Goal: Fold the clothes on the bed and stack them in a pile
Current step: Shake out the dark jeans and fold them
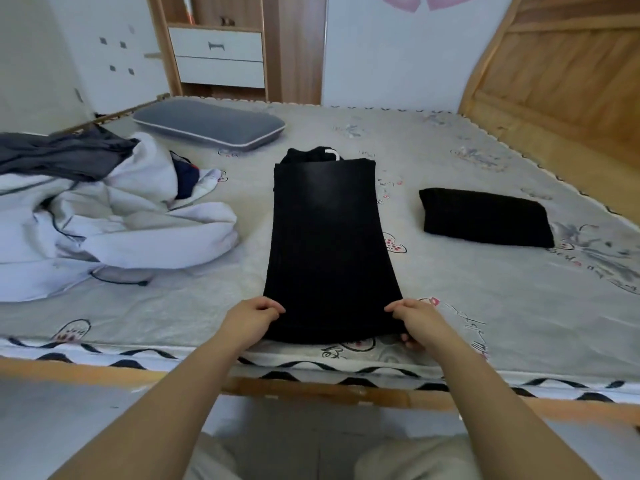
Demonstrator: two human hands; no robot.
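Since black trousers point(329, 244) are soft, limp cloth, left hand point(254, 318) and right hand point(414, 320) pinch both hem corners, near bed point(485, 306) edge.

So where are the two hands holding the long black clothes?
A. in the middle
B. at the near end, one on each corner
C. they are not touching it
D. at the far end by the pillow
B: the left hand and the right hand each pinch a near corner of the long black folded garment, close to the edge of the bed.
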